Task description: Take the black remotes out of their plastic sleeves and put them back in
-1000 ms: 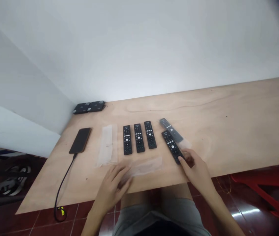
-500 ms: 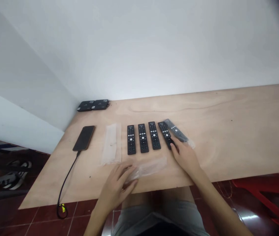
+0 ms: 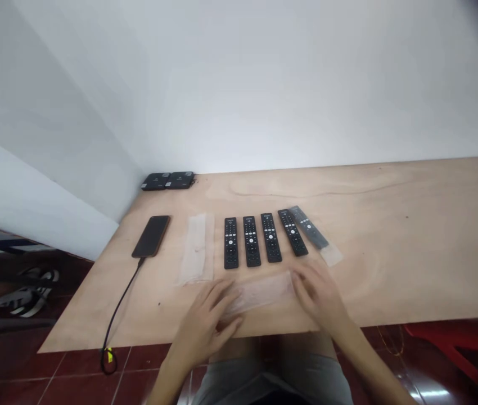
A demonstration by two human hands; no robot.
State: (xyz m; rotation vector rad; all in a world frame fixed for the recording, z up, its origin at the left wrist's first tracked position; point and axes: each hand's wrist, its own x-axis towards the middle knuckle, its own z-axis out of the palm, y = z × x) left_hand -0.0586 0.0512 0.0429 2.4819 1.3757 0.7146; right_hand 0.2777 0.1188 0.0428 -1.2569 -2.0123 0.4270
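Beyond both hands, a white wall (image 3: 264, 84) backs the work area. Below it, a wooden table (image 3: 399, 264) extends under the hands and past them on either side.

Left hand (image 3: 211, 312): located at the left end of the front sleeve, thumb and forefinger parted, fingertips over the film. Right hand (image 3: 319, 292): located at the opposite end of the same sleeve, fingers bent; blur prevents telling whether they pinch the film.

Front sleeve (image 3: 264, 292): clear plastic, lying flat and slightly slanted between the two hands. Side sleeve (image 3: 197, 247): translucent, flat, beyond the left hand and left of the remotes. Third sleeve (image 3: 332, 255): encloses the sleeved remote (image 3: 307, 226), beyond the right hand; its loose end extends past the remote toward the hand's far right.

Two black boxes (image 3: 180, 180): side by side, far beyond the left hand, against the wall. Phone (image 3: 151, 236): left of the side sleeve, face up. Cable (image 3: 120, 302): runs from the phone over the near table edge, left of the left hand.

Bare remotes (image 3: 251, 241): four, in a row just beyond the front sleeve. The rightmost tilts; its upper end adjoins the sleeved remote.

Yellow tag (image 3: 109, 355): on the cable's hanging loop.
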